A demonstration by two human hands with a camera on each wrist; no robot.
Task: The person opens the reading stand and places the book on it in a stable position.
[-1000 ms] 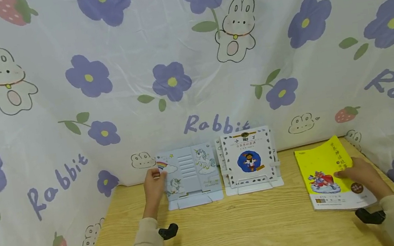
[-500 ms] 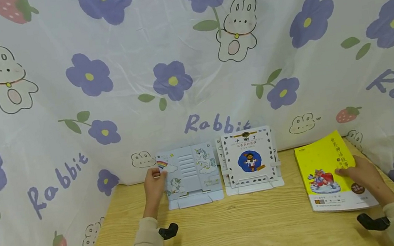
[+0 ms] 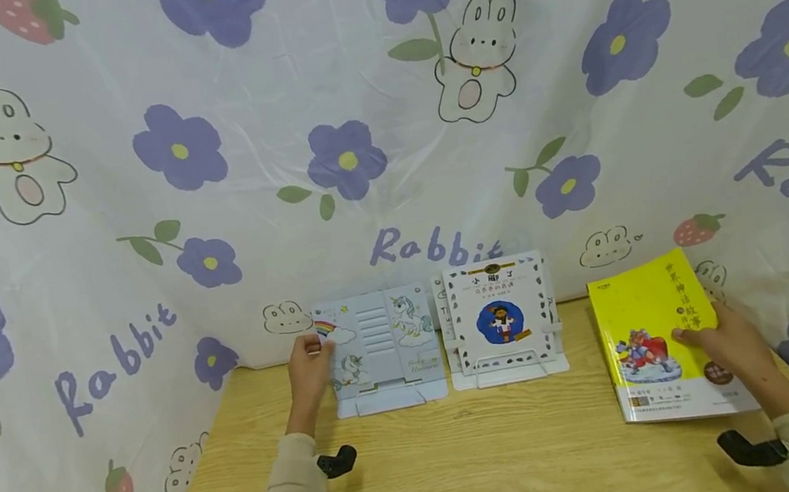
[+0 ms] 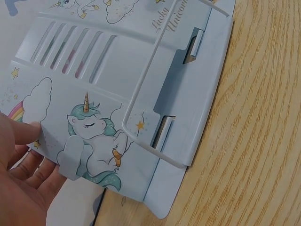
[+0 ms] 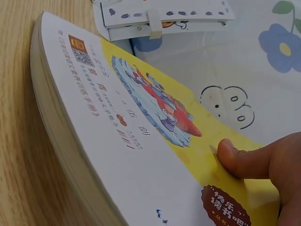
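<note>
A pale blue metal book stand [image 3: 378, 341] with unicorn pictures stands upright at the table's back. My left hand [image 3: 309, 371] pinches its left edge, thumb on the front and fingers behind, as the left wrist view of the stand [image 4: 94, 94] shows. On the right, my right hand [image 3: 738, 349] grips a thick yellow and white paperback book [image 3: 651, 344] by its right edge. Its thumb lies on the yellow cover; the other fingers are hidden behind. The book is tilted up, its top edge raised and its bottom edge low by the table [image 5: 56, 108].
Right of the unicorn stand, a second stand [image 3: 463, 383] holds a white picture book [image 3: 494, 286] upright, kept by side clips. Behind the table [image 3: 471, 470] hangs a white curtain [image 3: 269, 213] printed with rabbits and purple flowers. Black wrist mounts sit on both sleeves.
The yellow book's top edge has risen, so its cover now faces me more. My right hand has shifted slightly right with it. The left hand keeps its hold on the book stand.
</note>
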